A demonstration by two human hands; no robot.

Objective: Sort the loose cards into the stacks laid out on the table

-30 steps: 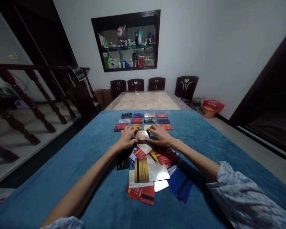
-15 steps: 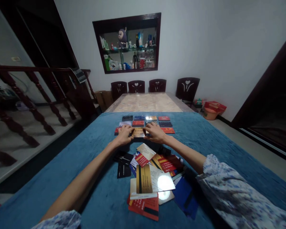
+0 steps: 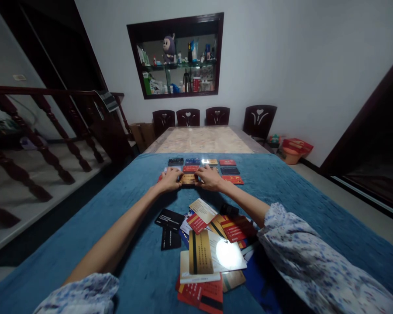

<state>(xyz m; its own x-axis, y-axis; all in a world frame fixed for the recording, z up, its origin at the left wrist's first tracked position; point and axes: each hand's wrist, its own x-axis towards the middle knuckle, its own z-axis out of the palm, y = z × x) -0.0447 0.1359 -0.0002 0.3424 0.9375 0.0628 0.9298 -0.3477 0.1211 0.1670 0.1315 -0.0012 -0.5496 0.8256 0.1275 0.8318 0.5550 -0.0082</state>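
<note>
A stack of gold cards (image 3: 189,179) lies in the front row of card stacks on the blue cloth. My left hand (image 3: 170,180) pinches its left side, and my right hand (image 3: 210,178) has its fingers on the right side. Around the hands are neat stacks in rows: black (image 3: 176,161), blue (image 3: 192,162), red (image 3: 227,162), dark blue (image 3: 229,170) and red with gold (image 3: 233,179). My fingers partly cover some of them. Nearer to me lies a loose pile with a gold card (image 3: 200,252), a cream card (image 3: 203,210), black cards (image 3: 169,219) and red cards (image 3: 201,296).
The blue cloth (image 3: 118,209) covers the near part of a long table, whose marble-like top (image 3: 203,139) shows beyond. Several dark chairs (image 3: 260,122) stand around the far end. A wooden railing (image 3: 52,144) runs along the left. By the right wall sits an orange basin (image 3: 291,156).
Both hands stay at the gold stack, with the right hand shifted slightly left and its fingers closer to the stack's side. The camera view has moved a little.
</note>
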